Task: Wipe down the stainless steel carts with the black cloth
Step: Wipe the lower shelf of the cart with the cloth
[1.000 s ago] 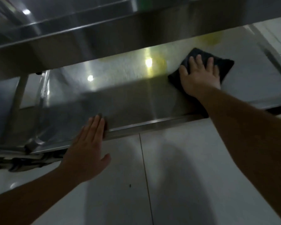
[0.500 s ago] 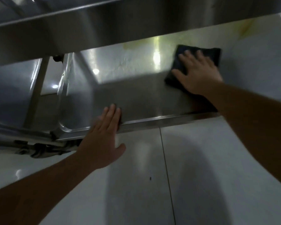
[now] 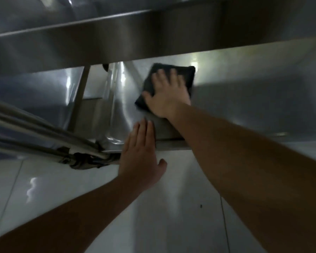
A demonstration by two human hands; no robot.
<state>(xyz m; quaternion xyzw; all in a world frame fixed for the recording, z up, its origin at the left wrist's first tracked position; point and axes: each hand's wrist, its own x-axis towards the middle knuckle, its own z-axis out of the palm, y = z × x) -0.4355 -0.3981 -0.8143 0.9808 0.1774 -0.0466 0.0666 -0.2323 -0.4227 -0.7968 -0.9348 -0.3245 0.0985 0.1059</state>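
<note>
Both hands flat — right hand (image 3: 169, 96) presses black cloth (image 3: 184, 73), left hand (image 3: 141, 150) on cart's rim (image 3: 171, 144).

**Low headroom over the bottom shelf**

The flat steel lower shelf (image 3: 244, 99) lies open to the right of the folded black cloth (image 3: 173, 70). Above it, the broad steel upper shelf edge (image 3: 153, 39) caps the gap. At left, an upright steel post (image 3: 80, 95) and slanting grey metal tubes (image 3: 35, 128) block the way. The pale tiled floor (image 3: 171, 216) in front is open.
</note>
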